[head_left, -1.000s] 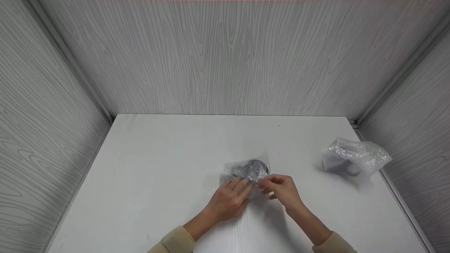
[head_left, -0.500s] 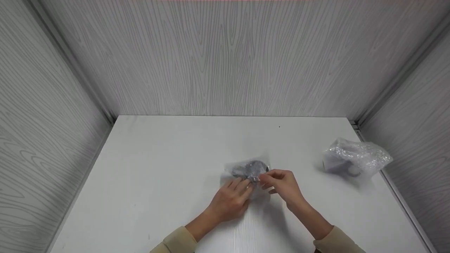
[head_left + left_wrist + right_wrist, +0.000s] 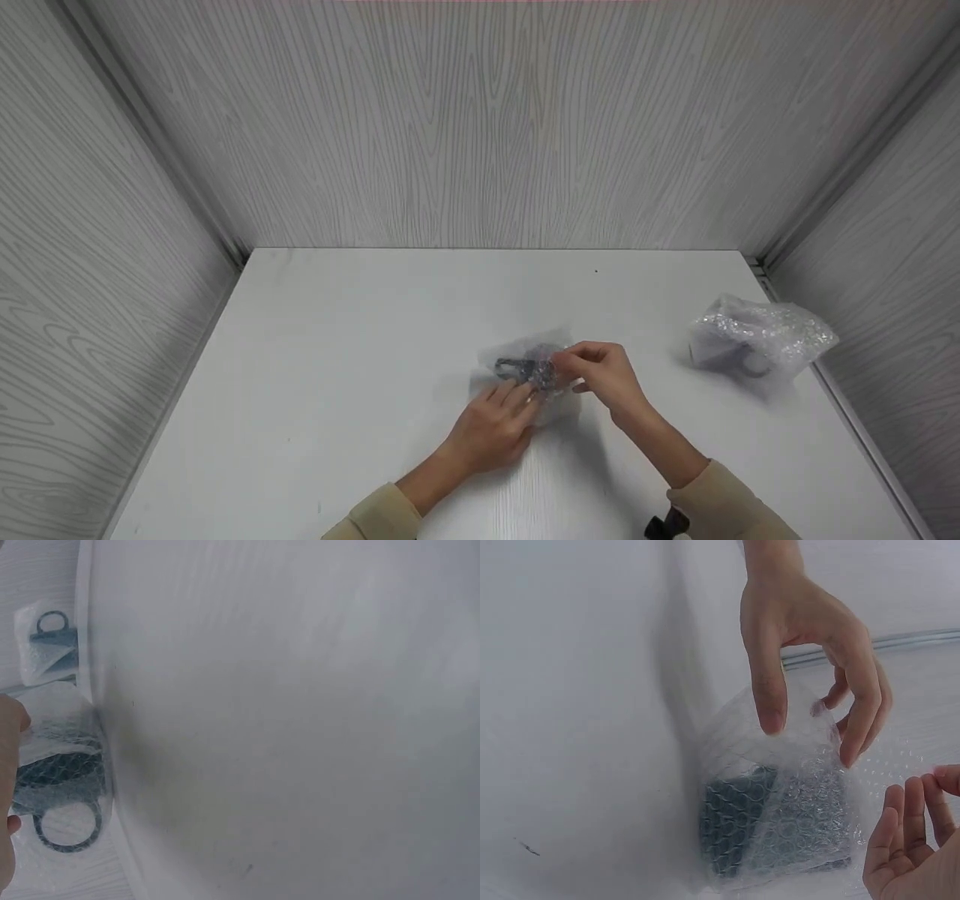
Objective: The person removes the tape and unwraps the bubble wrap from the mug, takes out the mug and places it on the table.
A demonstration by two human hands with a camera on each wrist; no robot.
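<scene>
A dark mug (image 3: pixel 56 791) lies on its side inside a clear bubble-wrap bag (image 3: pixel 735 746), its ring-shaped handle showing through. Across the near side of this bag in the head view, my left hand (image 3: pixel 491 427) holds the wrapped mug, thumb on one side and fingers on the other in the right wrist view. My right hand (image 3: pixel 604 375) pinches a loose part of the bubble wrap between thumb and fingertips, just right of the mug. That hand hides part of the mug in the head view.
A second mug (image 3: pixel 712 352) in bubble wrap (image 3: pixel 787 330) lies near the table's right edge. Grey wood-grain panels (image 3: pixel 480 127) enclose the white table (image 3: pixel 337 322) at the back and both sides. A small black object (image 3: pixel 666 525) shows by the right sleeve.
My right hand has moved up and away from me, drawing the bubble wrap with it and covering more of the mug. My left hand stays nearly in place.
</scene>
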